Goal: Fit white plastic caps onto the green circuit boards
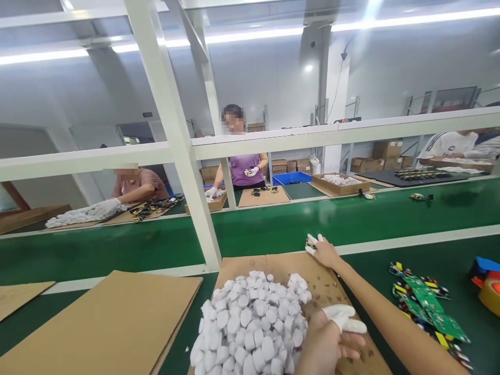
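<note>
My right hand (325, 253), with white finger covers on its fingertips, reaches to the near edge of the green belt (269, 229). Its fingers close around a small circuit board (311, 242), mostly hidden by them. Lower down, my left hand (332, 336) hovers over the cardboard sheet (326, 281), just right of a heap of white rounded pieces (250, 323). White covers sit on its thumb and a finger, which stretch out to the right. Nothing shows in its grasp.
Green circuit boards (427, 299) with parts lie at right, beside a tape roll (490, 294). Cardboard sheets (105, 323) lie left. A white frame post (175, 130) rises ahead. Two boards (422, 197) sit on the belt. Co-workers, including a person in purple (246, 169), work across it.
</note>
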